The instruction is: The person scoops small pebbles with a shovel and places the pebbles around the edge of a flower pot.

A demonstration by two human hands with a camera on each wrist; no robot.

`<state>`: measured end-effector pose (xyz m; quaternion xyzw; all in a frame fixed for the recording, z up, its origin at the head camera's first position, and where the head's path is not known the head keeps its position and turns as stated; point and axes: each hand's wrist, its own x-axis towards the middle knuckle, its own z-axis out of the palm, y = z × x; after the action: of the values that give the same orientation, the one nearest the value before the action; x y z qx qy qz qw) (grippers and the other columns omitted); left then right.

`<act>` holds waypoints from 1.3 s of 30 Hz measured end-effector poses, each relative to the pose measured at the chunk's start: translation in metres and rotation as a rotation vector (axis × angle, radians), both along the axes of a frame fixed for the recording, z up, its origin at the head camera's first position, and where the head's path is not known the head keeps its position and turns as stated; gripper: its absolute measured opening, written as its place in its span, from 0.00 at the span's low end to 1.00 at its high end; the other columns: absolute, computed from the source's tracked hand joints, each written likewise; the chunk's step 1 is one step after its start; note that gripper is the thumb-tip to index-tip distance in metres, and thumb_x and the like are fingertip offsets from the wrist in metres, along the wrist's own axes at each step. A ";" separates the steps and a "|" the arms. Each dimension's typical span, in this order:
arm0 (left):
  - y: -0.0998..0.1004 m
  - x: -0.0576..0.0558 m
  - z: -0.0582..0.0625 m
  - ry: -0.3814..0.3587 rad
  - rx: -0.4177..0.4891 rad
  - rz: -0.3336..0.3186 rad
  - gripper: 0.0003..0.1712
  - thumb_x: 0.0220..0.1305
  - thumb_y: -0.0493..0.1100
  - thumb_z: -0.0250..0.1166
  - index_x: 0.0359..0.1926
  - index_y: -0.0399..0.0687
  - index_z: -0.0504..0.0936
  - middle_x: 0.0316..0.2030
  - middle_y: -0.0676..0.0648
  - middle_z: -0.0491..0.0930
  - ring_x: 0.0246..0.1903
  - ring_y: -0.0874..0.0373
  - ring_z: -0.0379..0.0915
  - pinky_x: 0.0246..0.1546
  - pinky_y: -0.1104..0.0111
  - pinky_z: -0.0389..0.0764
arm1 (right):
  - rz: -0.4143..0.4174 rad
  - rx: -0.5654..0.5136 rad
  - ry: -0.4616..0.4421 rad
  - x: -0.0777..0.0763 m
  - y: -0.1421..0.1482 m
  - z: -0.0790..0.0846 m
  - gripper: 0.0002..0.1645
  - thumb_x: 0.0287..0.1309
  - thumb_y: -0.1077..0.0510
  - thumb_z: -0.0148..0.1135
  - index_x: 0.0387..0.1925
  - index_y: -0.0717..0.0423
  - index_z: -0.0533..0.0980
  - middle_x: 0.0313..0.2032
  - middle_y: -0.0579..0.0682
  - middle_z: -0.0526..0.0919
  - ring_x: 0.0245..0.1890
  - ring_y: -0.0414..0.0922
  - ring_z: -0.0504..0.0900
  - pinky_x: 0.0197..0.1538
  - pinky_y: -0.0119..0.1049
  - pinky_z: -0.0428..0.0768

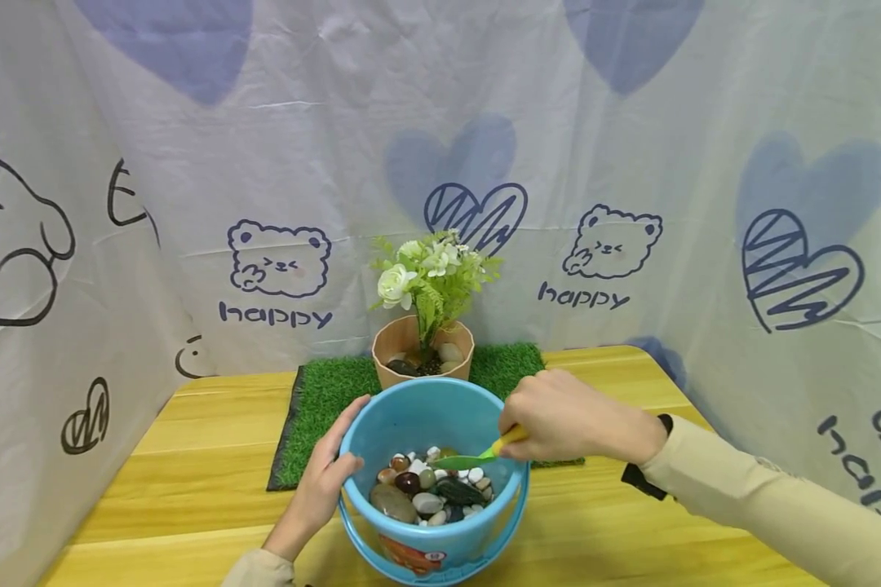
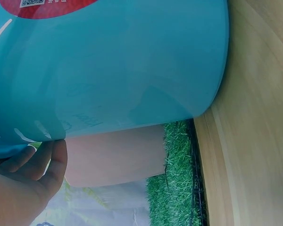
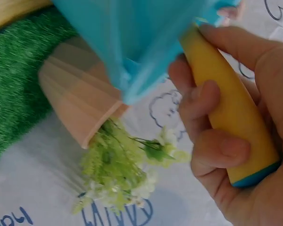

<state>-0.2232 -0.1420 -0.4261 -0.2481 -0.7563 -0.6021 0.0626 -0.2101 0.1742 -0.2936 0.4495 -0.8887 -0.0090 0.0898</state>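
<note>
A blue bucket [image 1: 440, 534] with several pebbles [image 1: 427, 501] and small white stones inside stands on the table. My left hand [image 1: 328, 469] holds its left side, thumb over the rim and fingers along the outer wall [image 2: 122, 70]. In my right hand [image 1: 558, 420] is a small trowel [image 1: 461, 462] with a green blade and a yellow handle [image 3: 231, 108]. The fingers wrap round that handle. Inside the bucket, the blade lies over the stones at the right, its tip pointing left.
Behind the bucket, a peach flowerpot [image 1: 423, 346] with white flowers and green leaves [image 1: 433, 277] stands on an artificial grass mat [image 1: 316, 416]. Larger stones lie in the pot. The wooden table [image 1: 183, 481] is enclosed by printed cloth [image 1: 382, 98] at the back and sides.
</note>
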 end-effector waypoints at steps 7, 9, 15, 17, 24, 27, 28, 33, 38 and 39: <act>0.001 0.000 -0.002 0.001 0.000 0.012 0.43 0.55 0.32 0.46 0.75 0.52 0.56 0.68 0.33 0.65 0.59 0.32 0.70 0.51 0.47 0.78 | -0.006 0.083 -0.156 0.000 -0.011 0.012 0.20 0.51 0.44 0.71 0.10 0.38 0.75 0.12 0.30 0.67 0.14 0.26 0.61 0.18 0.23 0.59; 0.001 0.000 -0.002 0.001 0.000 0.013 0.43 0.55 0.32 0.46 0.75 0.52 0.56 0.68 0.34 0.65 0.60 0.32 0.70 0.51 0.47 0.77 | -0.016 0.110 -0.194 0.002 -0.014 0.013 0.15 0.51 0.44 0.72 0.14 0.38 0.80 0.17 0.30 0.76 0.17 0.26 0.67 0.21 0.22 0.66; 0.001 0.000 -0.002 -0.005 0.000 0.016 0.43 0.56 0.32 0.46 0.75 0.53 0.56 0.69 0.35 0.64 0.60 0.33 0.69 0.52 0.46 0.77 | -0.047 0.153 -0.205 0.006 -0.023 0.009 0.22 0.51 0.45 0.72 0.08 0.39 0.73 0.14 0.31 0.69 0.13 0.30 0.61 0.20 0.24 0.59; 0.001 0.000 -0.002 -0.009 0.000 0.016 0.43 0.56 0.32 0.46 0.75 0.53 0.56 0.69 0.35 0.64 0.60 0.33 0.70 0.52 0.46 0.77 | -0.045 0.164 -0.164 0.008 -0.027 0.006 0.29 0.51 0.46 0.72 0.07 0.39 0.63 0.11 0.33 0.58 0.12 0.32 0.53 0.20 0.26 0.52; 0.002 0.000 -0.003 -0.017 0.005 0.004 0.43 0.56 0.32 0.46 0.75 0.54 0.56 0.68 0.35 0.64 0.60 0.33 0.69 0.52 0.46 0.77 | -0.014 0.205 0.148 0.013 -0.030 -0.009 0.31 0.47 0.48 0.73 0.11 0.43 0.56 0.15 0.39 0.59 0.14 0.35 0.50 0.18 0.27 0.49; 0.002 -0.001 -0.003 -0.014 0.009 0.003 0.43 0.56 0.32 0.46 0.75 0.55 0.56 0.68 0.35 0.65 0.60 0.33 0.69 0.52 0.46 0.77 | -0.032 0.201 0.227 0.011 -0.030 -0.015 0.25 0.45 0.46 0.74 0.11 0.44 0.65 0.16 0.41 0.67 0.12 0.36 0.55 0.15 0.28 0.54; 0.002 -0.001 -0.003 -0.012 0.010 0.002 0.43 0.56 0.32 0.46 0.75 0.55 0.56 0.68 0.35 0.65 0.60 0.33 0.69 0.52 0.46 0.78 | -0.034 0.198 0.243 0.011 -0.031 -0.017 0.24 0.45 0.46 0.74 0.12 0.44 0.67 0.16 0.42 0.69 0.12 0.36 0.57 0.15 0.28 0.55; 0.001 -0.001 -0.003 -0.003 0.009 -0.001 0.43 0.56 0.32 0.46 0.75 0.55 0.56 0.69 0.35 0.64 0.60 0.33 0.69 0.52 0.46 0.78 | -0.044 0.181 0.281 0.010 -0.033 -0.023 0.20 0.45 0.46 0.74 0.12 0.45 0.72 0.17 0.43 0.73 0.11 0.37 0.60 0.13 0.28 0.57; 0.001 -0.001 -0.001 0.002 0.010 0.003 0.43 0.56 0.32 0.46 0.75 0.55 0.56 0.69 0.35 0.64 0.60 0.33 0.69 0.51 0.45 0.78 | -0.056 0.133 0.304 0.012 -0.032 -0.026 0.27 0.46 0.49 0.73 0.09 0.44 0.63 0.15 0.43 0.67 0.11 0.36 0.54 0.14 0.27 0.51; 0.000 -0.001 -0.001 0.001 0.009 0.005 0.43 0.56 0.32 0.46 0.75 0.56 0.56 0.69 0.35 0.64 0.60 0.33 0.69 0.51 0.45 0.78 | -0.061 0.117 0.300 0.013 -0.032 -0.026 0.29 0.47 0.49 0.73 0.08 0.44 0.60 0.15 0.42 0.65 0.12 0.36 0.53 0.14 0.27 0.50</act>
<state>-0.2242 -0.1415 -0.4274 -0.2461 -0.7541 -0.6053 0.0659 -0.1976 0.1418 -0.3196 0.4202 -0.8766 -0.1307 0.1949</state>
